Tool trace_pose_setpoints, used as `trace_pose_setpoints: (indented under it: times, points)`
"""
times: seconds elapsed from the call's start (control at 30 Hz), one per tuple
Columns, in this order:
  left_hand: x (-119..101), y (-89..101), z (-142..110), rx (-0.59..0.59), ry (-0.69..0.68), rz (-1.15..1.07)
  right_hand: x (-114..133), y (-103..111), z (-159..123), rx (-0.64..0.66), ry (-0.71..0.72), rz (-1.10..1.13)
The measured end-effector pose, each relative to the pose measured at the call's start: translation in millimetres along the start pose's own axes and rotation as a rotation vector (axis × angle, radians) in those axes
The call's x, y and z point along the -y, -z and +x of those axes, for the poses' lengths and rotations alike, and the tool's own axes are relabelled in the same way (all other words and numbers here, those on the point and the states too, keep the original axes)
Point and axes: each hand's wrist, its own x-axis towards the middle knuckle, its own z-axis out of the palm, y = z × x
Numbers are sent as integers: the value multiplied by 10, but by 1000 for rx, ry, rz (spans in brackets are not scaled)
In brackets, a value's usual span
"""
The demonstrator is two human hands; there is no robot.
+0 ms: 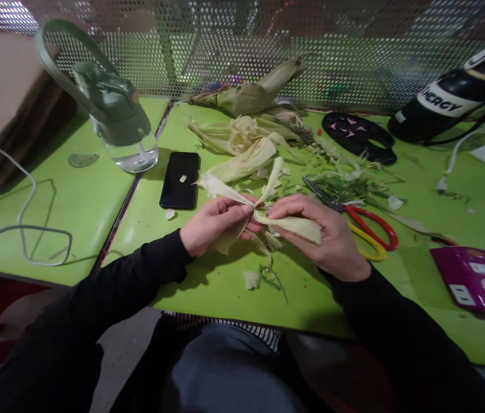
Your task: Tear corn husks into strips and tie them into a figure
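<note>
Between my hands are pale corn husk strips that spread out like petals from a pinched middle. My left hand is closed, its thumb and fingers pinching the strips where they meet. My right hand grips the strip pointing right, fingers along its upper side. Just beyond lie more loose corn husks in a heap. To the right of my right hand rest scissors with red and yellow handles, their blades near green shreds.
A black phone and a green-lidded water bottle are on the left. Beyond stand a perforated metal screen and a black bottle. A black palette-shaped piece and a purple box lie right; a cable lies left.
</note>
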Motion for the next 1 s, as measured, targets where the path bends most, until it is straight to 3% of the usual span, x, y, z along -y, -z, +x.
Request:
trace_pose_setpoints:
  times: [0.07,0.17,0.3,0.43,0.5,0.6,0.7,0.87,1.0]
  points:
    - [-57,2,0,13,31,-16,3,16,11,66,103,-14]
    - [-129,-6,-8,9,76,-71,17,7,1,34,68,2]
    - [-154,-14,-19,-43,50,-78,44,-66,-43,-101,-191,116]
    - [-154,15,-14,-7,55,-113,52,-134,-32,-156,-470,604]
    - [-160,28,-14,6,30,-167,49,-148,1,-192,-561,795]
    - [-156,25,-21,-12,-58,-230,52,-161,39,-213,-636,885]
    - [-113,2,-17,-29,-100,-186,79,-192,19,-208,-641,859]
    - [29,-28,29,-87,-216,71,129,-271,-98,-203,-495,660]
    - [85,-42,30,-148,-286,146,139,-295,-142,-199,-429,504]
